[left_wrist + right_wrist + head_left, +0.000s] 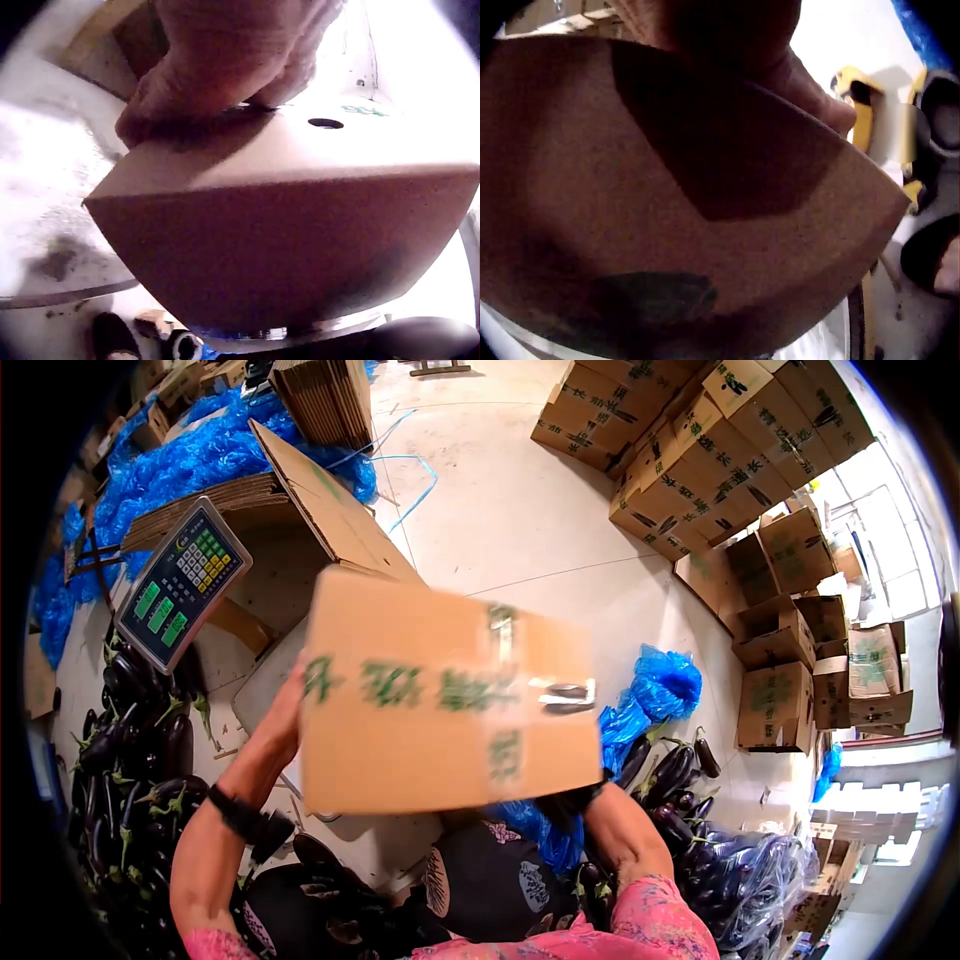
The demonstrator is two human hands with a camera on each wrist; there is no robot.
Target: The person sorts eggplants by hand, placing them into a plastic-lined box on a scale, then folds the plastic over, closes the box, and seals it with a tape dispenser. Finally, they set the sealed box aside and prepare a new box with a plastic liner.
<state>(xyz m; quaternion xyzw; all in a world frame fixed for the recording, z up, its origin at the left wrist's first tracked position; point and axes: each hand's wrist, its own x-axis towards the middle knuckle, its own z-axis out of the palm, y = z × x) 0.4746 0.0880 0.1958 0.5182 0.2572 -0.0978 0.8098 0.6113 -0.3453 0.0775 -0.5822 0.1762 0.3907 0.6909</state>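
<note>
The printed cardboard carton (450, 695) was positioned at the centre of the head view, forward of the torso and directly between the two forearms. Its visible face was longer from left to right than from top to bottom, so its long axis on that face ran across the frame, sloping slightly down toward the right. The governing relation was judged to be this left-to-right span between the hands. Neither hand was nearer: both were in contact with the carton.

Left hand (232, 56): held the carton at its left side in the head view; in the left wrist view its fingers bent over the upper edge, near an oval hand slot (326, 123). Right hand (735, 34): held the carton at the opposite side, fingers over the upper edge in the right wrist view; in the head view it was largely hidden near the carton's lower right corner.

Markings: green Chinese characters (385, 672) crossed the carton face in a row, with others along a paler vertical band at right. Blur prevented a reliable reading. Similar green print appeared on the stacked cartons (700, 455), upper right, too small to read with certainty. The weighing-scale console (183, 585), upper left, showed three lit green displays and a keypad; neither digits nor brand could be read.
</note>
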